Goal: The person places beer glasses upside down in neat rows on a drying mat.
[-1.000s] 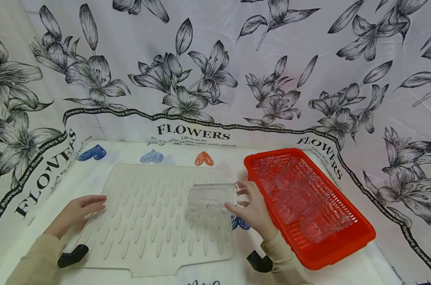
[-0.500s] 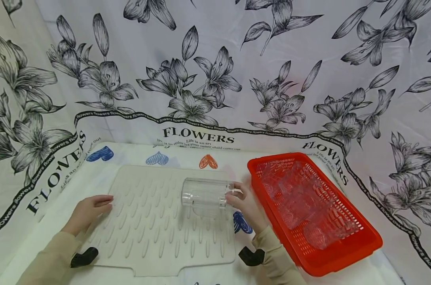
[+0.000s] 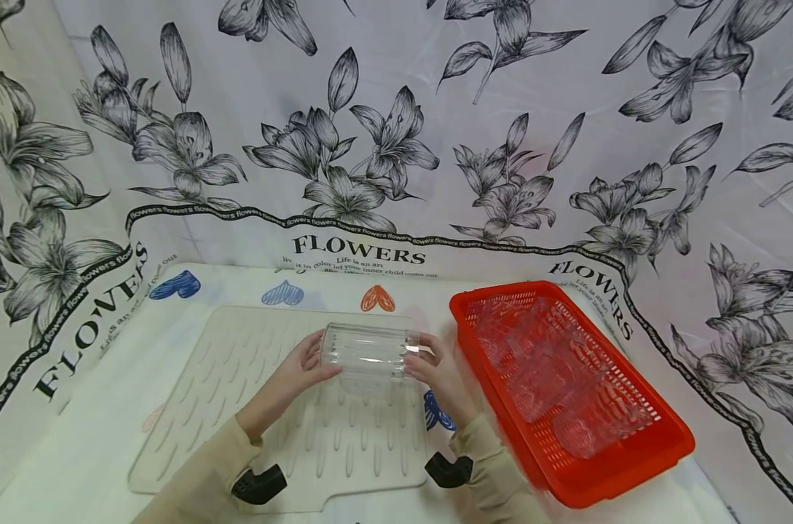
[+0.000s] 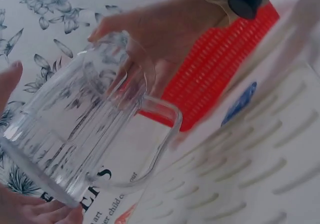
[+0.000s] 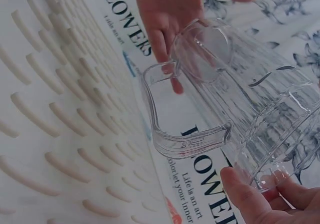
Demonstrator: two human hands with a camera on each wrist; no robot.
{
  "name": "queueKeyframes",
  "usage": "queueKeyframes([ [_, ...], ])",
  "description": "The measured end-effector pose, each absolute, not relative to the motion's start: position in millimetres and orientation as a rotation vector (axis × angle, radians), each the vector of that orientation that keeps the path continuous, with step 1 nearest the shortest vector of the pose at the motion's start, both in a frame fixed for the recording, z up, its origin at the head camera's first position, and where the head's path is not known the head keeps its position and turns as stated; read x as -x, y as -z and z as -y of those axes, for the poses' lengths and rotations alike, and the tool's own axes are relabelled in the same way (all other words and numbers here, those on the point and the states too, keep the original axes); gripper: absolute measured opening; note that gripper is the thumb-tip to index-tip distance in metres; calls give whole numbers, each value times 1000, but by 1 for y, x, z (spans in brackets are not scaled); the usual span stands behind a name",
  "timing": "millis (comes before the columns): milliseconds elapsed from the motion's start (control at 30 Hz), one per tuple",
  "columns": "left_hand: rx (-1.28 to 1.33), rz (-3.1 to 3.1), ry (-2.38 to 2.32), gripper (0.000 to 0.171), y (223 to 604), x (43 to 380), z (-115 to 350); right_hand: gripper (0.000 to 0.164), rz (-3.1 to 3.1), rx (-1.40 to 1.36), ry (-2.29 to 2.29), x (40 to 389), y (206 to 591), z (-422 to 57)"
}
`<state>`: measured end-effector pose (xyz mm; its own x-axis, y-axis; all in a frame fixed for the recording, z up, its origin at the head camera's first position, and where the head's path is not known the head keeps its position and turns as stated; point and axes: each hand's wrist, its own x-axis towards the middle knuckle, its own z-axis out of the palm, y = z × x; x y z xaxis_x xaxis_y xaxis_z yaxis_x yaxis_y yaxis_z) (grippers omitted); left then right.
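Note:
A clear mug (image 3: 368, 351) with a loop handle (image 5: 155, 119) lies sideways in the air above a pale ridged mat (image 3: 206, 407). My right hand (image 3: 443, 375) pinches its right end, the thumb and fingers at the rim in the right wrist view. At the opposite end is my left hand (image 3: 298, 375), its thumb and fingers spread around the mug. In the left wrist view the left thumb (image 4: 9, 83) stands off from the wall, while the fingers (image 4: 42, 211) are close to or touching the end. The handle points down toward the mat.
A red perforated basket (image 3: 615, 477) stands right of the mat, with several clear mugs (image 3: 586, 426) in it. The white tablecloth (image 3: 75, 455) carries printed hearts. A flower-patterned cloth (image 3: 396, 65) hangs behind the table.
My left hand has moved right from the mat's left edge to the mug's left end. The mug, in my right hand throughout, has shifted slightly left.

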<state>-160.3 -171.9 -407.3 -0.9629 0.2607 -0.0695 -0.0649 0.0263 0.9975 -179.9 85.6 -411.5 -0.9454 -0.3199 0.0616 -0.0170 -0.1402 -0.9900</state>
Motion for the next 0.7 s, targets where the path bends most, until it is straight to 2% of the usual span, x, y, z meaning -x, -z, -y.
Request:
queueKeyframes([
  [167,-82,-2073,-2089,62,411,165,161,50,-1881,406,2212,181,410,-82],
  [300,-72,-2005,-2095,57,416,166,162,50,-1891,396,2198,181,411,-82],
  [500,31,-1978,-2203,58,406,169,161,46,-1915,465,2202,181,418,-77],
  [700,-96,-2107,-2295,71,392,178,167,54,-2000,566,2127,182,422,-71],
])
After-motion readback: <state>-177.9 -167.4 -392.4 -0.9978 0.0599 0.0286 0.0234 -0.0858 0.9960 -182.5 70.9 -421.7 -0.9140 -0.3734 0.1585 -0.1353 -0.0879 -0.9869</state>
